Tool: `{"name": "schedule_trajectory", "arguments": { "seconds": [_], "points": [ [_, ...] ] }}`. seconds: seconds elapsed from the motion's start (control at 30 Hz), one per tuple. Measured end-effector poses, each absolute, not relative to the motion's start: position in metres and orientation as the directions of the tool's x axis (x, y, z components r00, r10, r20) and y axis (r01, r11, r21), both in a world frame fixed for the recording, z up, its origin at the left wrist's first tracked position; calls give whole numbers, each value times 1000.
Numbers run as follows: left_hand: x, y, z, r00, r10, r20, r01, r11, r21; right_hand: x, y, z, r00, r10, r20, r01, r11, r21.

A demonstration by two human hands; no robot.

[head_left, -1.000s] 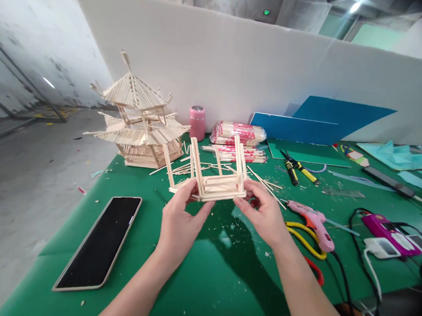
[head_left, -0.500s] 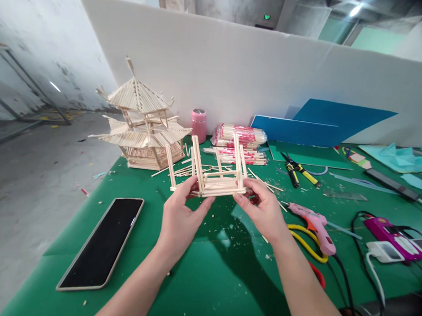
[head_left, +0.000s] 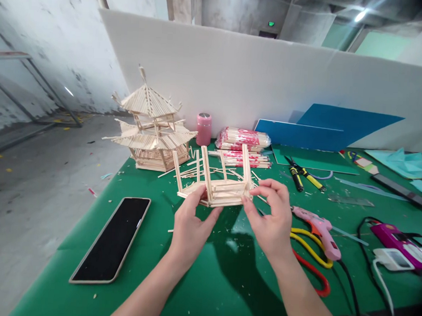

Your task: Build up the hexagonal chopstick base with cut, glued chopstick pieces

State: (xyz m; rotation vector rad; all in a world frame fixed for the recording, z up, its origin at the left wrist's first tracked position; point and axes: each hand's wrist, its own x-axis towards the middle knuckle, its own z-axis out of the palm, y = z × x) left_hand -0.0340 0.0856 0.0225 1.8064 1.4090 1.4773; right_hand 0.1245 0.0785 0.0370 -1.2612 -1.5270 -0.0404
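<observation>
Between my hands, above the table, is a small wooden stick frame [head_left: 226,193] with several upright posts and low rails around its base. My left hand [head_left: 196,219] grips its base at the front left, fingers behind and thumb below. At the right corner, my right hand [head_left: 270,214] pinches the base between thumb and fingers, near a post. Behind the frame, loose wooden sticks [head_left: 192,173] lie scattered. A stick-built pagoda model [head_left: 152,126] with two tiers of roof stands at the back left.
A phone [head_left: 111,240] lies at left. Bagged sticks [head_left: 243,139] and a pink jar [head_left: 203,129] stand at the back. To the right are a pink glue gun [head_left: 319,229], scissors with yellow and red handles [head_left: 311,247], pliers [head_left: 304,175], and a purple device with cables [head_left: 401,241].
The frame has turned and tilted slightly, showing more of its inside. My right hand's fingers have shifted upward at the right corner. The camera view has moved a little.
</observation>
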Motion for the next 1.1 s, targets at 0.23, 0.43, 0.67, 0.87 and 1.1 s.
{"name": "schedule_trajectory", "arguments": {
  "seconds": [0.23, 0.43, 0.67, 0.87, 1.1],
  "points": [
    [-30, 82, 20, -71, 871, 486, 472, -400, 786, 119, 78, 37, 29, 634, 773, 856, 383, -346],
    [-30, 81, 20, -86, 865, 494, 478, -399, 783, 115, 82, 41, 18, 646, 763, 874, 361, -326],
    [-31, 78, 13, -62, 857, 512, 508, -415, 755, 119, 72, 42, 11, 670, 742, 758, 478, -443],
    [-36, 63, -2, 70, 812, 580, 669, -470, 576, 157, 55, 23, 519, 703, 486, 351, 343, -871],
    [-39, 46, -21, 170, 851, 497, 770, -429, 471, 166, 26, -15, 293, 918, 266, 359, 153, -921]
  ]
}}
